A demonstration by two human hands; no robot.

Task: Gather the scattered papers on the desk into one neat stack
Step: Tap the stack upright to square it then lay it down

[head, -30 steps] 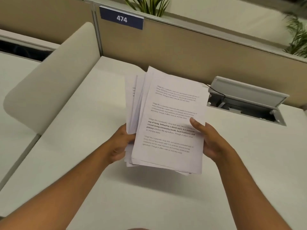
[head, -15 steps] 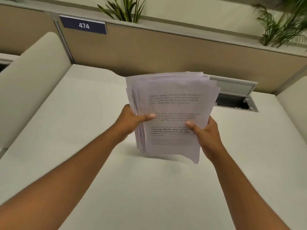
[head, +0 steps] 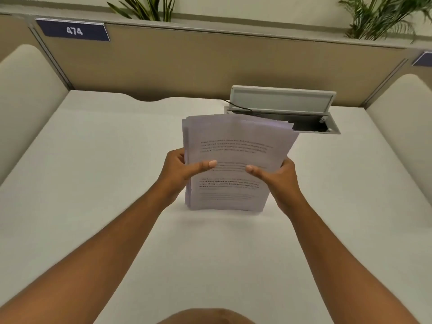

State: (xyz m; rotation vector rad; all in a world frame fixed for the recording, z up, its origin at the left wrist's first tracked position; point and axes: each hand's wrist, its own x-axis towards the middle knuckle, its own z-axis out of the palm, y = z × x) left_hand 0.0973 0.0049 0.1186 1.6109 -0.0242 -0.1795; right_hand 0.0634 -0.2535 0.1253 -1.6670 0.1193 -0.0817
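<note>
A stack of white printed papers (head: pixel 236 136) stands nearly upright on its bottom edge on the white desk (head: pixel 105 183), near the middle. My left hand (head: pixel 180 169) grips the stack's left edge, thumb across the front sheet. My right hand (head: pixel 278 178) grips the right edge, thumb on the front as well. The sheets' edges line up closely, with slight offsets at the top right corner. The printed side of the front sheet faces me.
An open cable hatch with a raised grey lid (head: pixel 282 100) sits in the desk just behind the stack. Beige partitions (head: pixel 210 66) border the back; rounded side dividers (head: pixel 25 94) flank the desk. A "474" label (head: pixel 74 31) and plants (head: pixel 149 8) are above.
The fanned, tilted papers have been turned upright and squared, with the bottom edge now down on the desk. Both hands shifted to grip the stack's sides. The view has moved right.
</note>
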